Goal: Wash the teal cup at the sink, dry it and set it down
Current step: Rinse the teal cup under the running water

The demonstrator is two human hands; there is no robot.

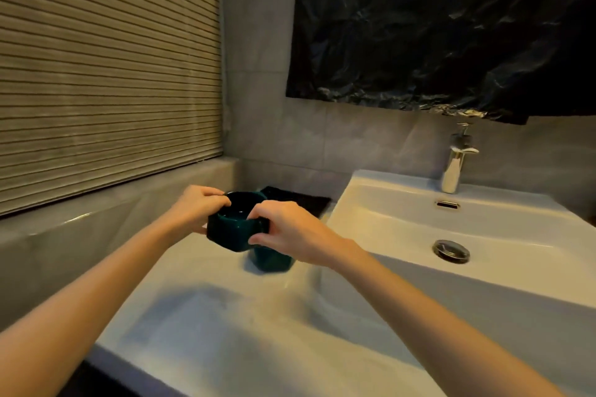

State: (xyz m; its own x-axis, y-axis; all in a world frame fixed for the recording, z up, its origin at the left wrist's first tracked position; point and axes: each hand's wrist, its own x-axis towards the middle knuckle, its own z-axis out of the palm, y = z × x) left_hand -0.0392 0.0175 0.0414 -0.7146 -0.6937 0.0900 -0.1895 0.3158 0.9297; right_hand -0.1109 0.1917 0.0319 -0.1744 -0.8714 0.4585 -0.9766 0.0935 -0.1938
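On my feed both arms reach forward over the white washstand [200,316], and the teal cup [230,234] sits between the two hands, over the flat white surface to the left of the sink basin [403,229], not in it. The cup's mouth faces up and slightly toward me, so I see into its dark inside. The left hand [198,208] grips the cup's far left side, fingers curled over the rim. The right hand [292,229] pinches the cup's right side, its fingers bent over the top edge and its thumb pressed in below; I cannot tell whether it holds a handle or the wall of the cup. Just under the right hand lies a second teal shape [271,259] on the white surface, blurred, and I cannot tell whether it is another cup or a reflection, nor whether the held cup touches it. Behind the hands a dark cloth [300,200] lies on the counter near the wall. To the right, a chrome tap [453,167] stands at the back edge of the basin, with an overflow slot [446,204] just in front of it and a round metal drain [451,251] lower down in the bowl. A crumpled black plastic sheet [451,26] hangs on the tiled wall above the tap. On the left, closed slatted blinds [106,68] cover the window above a pale ledge [96,219].
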